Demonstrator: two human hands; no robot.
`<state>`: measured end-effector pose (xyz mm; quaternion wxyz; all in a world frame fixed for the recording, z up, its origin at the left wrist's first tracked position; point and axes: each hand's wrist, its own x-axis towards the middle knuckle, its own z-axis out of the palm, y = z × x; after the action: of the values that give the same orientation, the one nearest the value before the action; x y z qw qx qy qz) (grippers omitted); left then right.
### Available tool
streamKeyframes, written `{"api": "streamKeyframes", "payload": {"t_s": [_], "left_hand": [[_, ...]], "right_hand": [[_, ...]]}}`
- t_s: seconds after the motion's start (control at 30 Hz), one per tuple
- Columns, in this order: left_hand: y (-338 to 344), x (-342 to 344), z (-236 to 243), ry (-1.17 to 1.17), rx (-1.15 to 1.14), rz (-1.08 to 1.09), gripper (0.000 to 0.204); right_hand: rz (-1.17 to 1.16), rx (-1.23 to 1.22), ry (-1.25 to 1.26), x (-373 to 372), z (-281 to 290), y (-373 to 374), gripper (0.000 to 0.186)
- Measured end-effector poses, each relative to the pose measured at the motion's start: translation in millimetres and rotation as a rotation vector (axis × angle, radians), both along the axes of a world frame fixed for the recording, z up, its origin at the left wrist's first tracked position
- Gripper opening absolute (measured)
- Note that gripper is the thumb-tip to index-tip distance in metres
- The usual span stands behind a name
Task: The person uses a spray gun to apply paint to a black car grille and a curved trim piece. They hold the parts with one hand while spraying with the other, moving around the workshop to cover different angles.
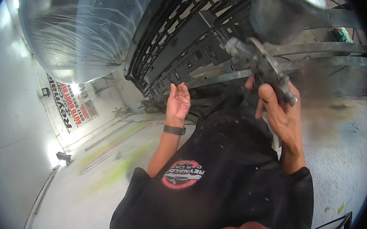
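Observation:
My right hand (283, 113) is wrapped round the grip of a metal spray gun (257, 58). The gun's smoky cup (275, 13) with a pale, bright top sits at its upper end, slightly blurred. The nozzle end points toward a black car grille panel (178, 55) with honeycomb mesh and square openings. My left hand (178, 101) is raised below that panel, palm showing, fingers stretched and slightly curled, with nothing in it. A dark band (175, 129) circles the left wrist. Whether the left fingertips touch the panel I cannot tell.
Metal rails (318, 48) run behind the gun at the right. Clear plastic film covers a car (82, 31) at the upper left. A printed banner (72, 103) hangs on the white wall, and a lamp (64, 157) stands low. Yellow-green paint stains mark the pale floor (114, 174).

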<state>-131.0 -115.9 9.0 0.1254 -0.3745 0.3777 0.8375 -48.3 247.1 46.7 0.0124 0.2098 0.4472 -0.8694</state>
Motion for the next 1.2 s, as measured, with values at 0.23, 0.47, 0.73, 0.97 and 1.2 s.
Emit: {"api": "streamKeyframes", "payload": {"t_s": [0.23, 0.47, 0.73, 0.97, 1.2], "left_hand": [[0, 1, 1, -0.008, -0.006, -0.027, 0.021], [-3, 3, -1, 0.005, 0.041, -0.072, 0.024], [-1, 5, -5, 0.046, 0.077, -0.067, 0.025], [-3, 6, -10, 0.049, 0.125, -0.065, 0.027], [-3, 10, -19, 0.032, 0.166, -0.014, 0.022]], "right_hand": [[-0.069, 0.094, 0.061, -53, 8, -10, 0.038], [0.096, 0.118, 0.055, -70, 12, -39, 0.035], [-0.009, 0.219, 0.029, -75, 26, -41, 0.034], [0.027, 0.233, 0.064, -79, 25, -62, 0.033], [0.206, 0.233, -0.090, -69, 52, -40, 0.036]]}}
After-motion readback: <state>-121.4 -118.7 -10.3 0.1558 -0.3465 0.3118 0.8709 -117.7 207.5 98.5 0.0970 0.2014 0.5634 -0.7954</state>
